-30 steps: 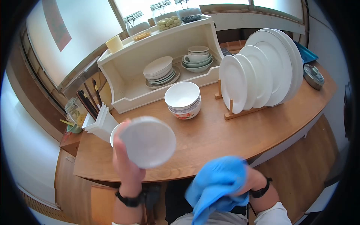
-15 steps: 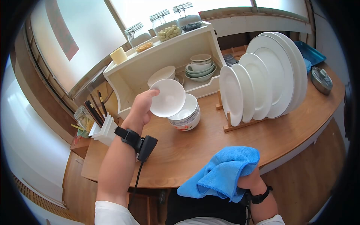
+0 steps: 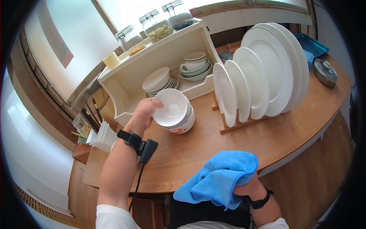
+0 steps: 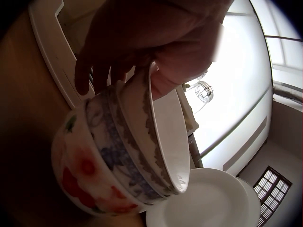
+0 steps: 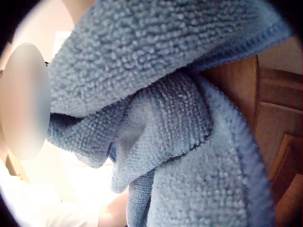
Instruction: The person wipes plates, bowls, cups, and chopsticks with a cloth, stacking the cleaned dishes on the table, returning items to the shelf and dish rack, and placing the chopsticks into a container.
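Note:
My left hand (image 3: 145, 112) pinches the rim of a white bowl (image 3: 172, 108), thumb inside and fingers outside. That bowl sits tilted in the top of a stack of bowls (image 3: 186, 125) on the table. In the left wrist view the stack shows a bowl with red flowers (image 4: 87, 172) at the bottom and a blue-patterned bowl (image 4: 113, 146) above it. Near the table's front edge my right hand (image 3: 248, 187) holds a crumpled blue cloth (image 3: 217, 177), which hides most of its fingers. The cloth (image 5: 180, 127) fills much of the right wrist view.
Behind the stack stands a cream shelf (image 3: 152, 47) with dishes inside and glass jars on top. White plates (image 3: 249, 82) stand in a wooden rack (image 3: 244, 124) to the right. A white chopstick holder (image 3: 103, 136) is at the left, a lidded metal dish (image 3: 325, 73) at the far right.
The white bowl was carried from the front left, over the table, onto the stack by my left hand. My right hand keeps the blue cloth low at the front, with the cloth slightly shifted.

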A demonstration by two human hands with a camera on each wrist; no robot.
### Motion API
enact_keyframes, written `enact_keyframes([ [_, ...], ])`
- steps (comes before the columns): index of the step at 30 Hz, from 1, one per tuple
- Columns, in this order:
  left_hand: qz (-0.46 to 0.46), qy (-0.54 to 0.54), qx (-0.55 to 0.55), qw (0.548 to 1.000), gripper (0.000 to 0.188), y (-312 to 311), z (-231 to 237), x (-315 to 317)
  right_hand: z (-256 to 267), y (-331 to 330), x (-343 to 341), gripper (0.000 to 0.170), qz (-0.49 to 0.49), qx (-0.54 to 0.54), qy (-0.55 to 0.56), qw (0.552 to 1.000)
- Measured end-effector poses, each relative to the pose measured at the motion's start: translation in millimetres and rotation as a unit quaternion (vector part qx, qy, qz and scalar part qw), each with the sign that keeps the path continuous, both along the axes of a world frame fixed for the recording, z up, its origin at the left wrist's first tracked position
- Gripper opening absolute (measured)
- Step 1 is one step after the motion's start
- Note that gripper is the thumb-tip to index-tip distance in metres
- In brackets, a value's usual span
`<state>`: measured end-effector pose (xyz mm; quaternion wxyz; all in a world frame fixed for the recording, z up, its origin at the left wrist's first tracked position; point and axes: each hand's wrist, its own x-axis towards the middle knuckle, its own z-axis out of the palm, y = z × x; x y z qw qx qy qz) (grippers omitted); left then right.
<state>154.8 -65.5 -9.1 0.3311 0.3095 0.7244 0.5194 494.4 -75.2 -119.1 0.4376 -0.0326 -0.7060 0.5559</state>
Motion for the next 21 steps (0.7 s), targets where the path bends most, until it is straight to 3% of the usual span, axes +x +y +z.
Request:
enact_keyframes([
  [10, -0.011, -0.013, 0.054, 0.998, 0.033, 1, -7, 4, 0, -1, 2, 0.033, -0.013, 0.028, -0.002, 1.0],
  [16, -0.025, -0.047, 0.066, 0.996, 0.025, 3, -7, 3, -1, -3, 3, 0.034, -0.021, 0.029, -0.013, 0.999],
  [19, -0.025, -0.023, 0.079, 0.996, 0.028, 4, -8, 4, -2, -3, 2, 0.036, -0.012, -0.002, -0.01, 1.0],
  [21, -0.027, 0.037, 0.064, 0.997, 0.026, 9, -12, -2, 1, 0, 2, 0.036, -0.018, 0.053, -0.007, 0.998],
])
